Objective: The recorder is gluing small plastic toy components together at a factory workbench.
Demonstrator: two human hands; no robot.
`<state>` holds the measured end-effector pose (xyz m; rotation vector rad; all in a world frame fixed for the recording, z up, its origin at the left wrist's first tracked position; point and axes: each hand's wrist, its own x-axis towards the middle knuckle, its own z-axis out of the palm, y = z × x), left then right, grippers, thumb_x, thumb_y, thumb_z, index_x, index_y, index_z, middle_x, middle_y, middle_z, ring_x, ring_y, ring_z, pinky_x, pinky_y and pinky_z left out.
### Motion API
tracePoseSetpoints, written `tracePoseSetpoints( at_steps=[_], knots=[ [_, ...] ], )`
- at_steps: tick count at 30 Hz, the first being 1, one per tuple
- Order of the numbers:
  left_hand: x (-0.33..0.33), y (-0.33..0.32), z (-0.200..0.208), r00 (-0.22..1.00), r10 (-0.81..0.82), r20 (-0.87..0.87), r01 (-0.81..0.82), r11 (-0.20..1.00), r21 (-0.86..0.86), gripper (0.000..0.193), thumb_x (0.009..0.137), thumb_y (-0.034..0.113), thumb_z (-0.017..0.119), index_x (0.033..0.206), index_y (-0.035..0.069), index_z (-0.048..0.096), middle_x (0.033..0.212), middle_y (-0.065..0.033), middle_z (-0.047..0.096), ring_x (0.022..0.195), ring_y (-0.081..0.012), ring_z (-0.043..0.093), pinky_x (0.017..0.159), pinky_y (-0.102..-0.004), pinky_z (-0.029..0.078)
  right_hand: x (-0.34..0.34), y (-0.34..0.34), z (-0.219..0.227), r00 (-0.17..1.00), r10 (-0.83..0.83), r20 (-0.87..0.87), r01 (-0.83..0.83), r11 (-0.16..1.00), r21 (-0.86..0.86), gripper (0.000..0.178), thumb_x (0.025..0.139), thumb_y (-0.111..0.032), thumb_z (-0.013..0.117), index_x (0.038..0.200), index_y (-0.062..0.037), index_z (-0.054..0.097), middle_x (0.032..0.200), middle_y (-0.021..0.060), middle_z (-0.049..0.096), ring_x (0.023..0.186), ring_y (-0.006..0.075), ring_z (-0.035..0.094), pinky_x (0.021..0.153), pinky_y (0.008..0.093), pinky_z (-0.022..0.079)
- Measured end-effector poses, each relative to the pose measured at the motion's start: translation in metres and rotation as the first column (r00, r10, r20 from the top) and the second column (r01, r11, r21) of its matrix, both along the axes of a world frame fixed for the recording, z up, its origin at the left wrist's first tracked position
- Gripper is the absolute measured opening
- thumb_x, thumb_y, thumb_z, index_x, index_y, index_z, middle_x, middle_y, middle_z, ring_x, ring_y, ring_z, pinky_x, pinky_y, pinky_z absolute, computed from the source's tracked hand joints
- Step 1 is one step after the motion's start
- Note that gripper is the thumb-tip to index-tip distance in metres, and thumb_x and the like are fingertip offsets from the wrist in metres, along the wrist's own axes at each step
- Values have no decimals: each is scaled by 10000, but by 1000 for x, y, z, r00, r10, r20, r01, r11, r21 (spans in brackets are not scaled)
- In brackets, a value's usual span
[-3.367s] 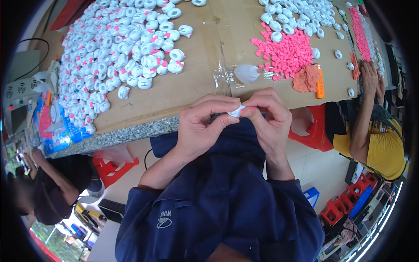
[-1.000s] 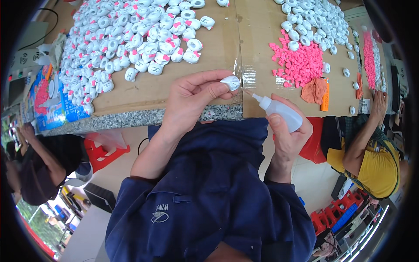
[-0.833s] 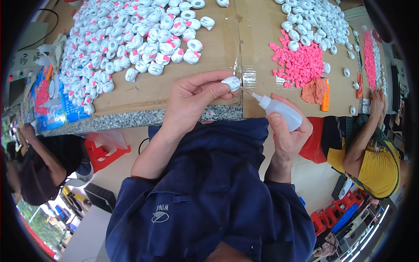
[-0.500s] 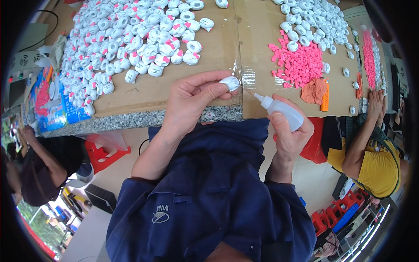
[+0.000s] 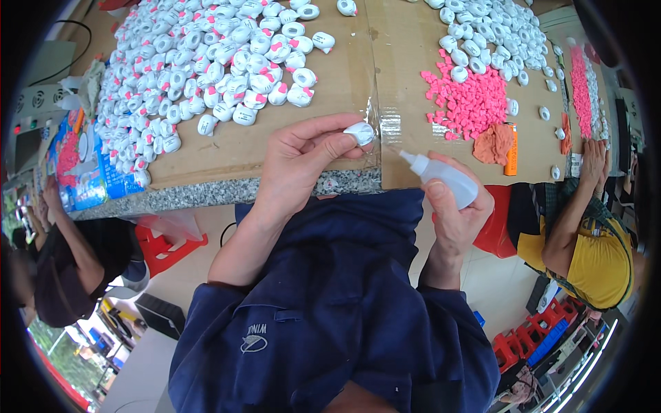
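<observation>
Between the thumb and fingers of my left hand [image 5: 299,155] is a small white plastic piece [image 5: 359,133], held above the table's front edge. My right hand [image 5: 458,213] wraps round a translucent squeeze bottle [image 5: 446,177], tilted so its thin nozzle points up and left toward the piece. A gap separates the nozzle tip from the white piece. Beyond my left hand spreads a heap of white pieces [image 5: 227,62], many with pink bows. To the right lie a pile of small pink pieces [image 5: 465,100] and more white pieces [image 5: 492,34].
Cardboard [image 5: 406,76] covers the granite-edged table [image 5: 241,196]. A crumpled orange cloth [image 5: 493,143] lies beside an orange stick-shaped box [image 5: 511,150]. Co-workers sit at either side, one in a yellow shirt [image 5: 597,265]. Red stools [image 5: 165,248] stand below.
Both hands keep nearly the same pose, with the bottle still tilted toward the white piece. At the far left, the co-worker's arm has shifted up toward the table.
</observation>
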<state>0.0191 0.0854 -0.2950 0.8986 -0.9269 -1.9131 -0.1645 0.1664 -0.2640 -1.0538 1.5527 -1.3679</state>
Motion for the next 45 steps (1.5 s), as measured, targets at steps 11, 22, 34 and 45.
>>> tracePoseSetpoints(
  at_steps=[11,22,34,45],
  knots=[
    [2,13,8,996,-66,68,67,998,-16,283,824,-13,568,1100,-67,533,944,-140,630,824,-167,627,715,-246,510,-5,-33,-34,970,-56,-237,1,974,-226,361,714,46,655,1054,11,541,1003,61,585,926,121,510,793,245,390],
    [-4,18,11,990,-106,93,108,994,-14,280,831,12,573,1104,-37,532,919,-99,628,788,-128,612,647,-211,497,-31,-11,-16,788,-286,-545,225,958,-178,211,691,-1,679,894,-37,634,864,32,611,767,131,519,707,238,389],
    [-15,22,13,983,-126,132,127,992,-1,270,840,25,568,1104,-21,533,919,-85,629,798,-111,605,660,-192,490,-40,-28,-25,627,-147,-765,82,989,-122,96,699,-59,680,793,-43,663,741,58,577,746,199,514,682,297,392],
    [-25,23,10,988,-76,137,86,994,-73,258,822,4,579,1070,-60,546,890,-118,631,765,-133,608,682,-230,495,-21,-19,-11,647,-246,-721,-21,941,-339,179,620,0,711,782,-67,673,720,28,577,698,173,503,648,277,382]
  ],
)
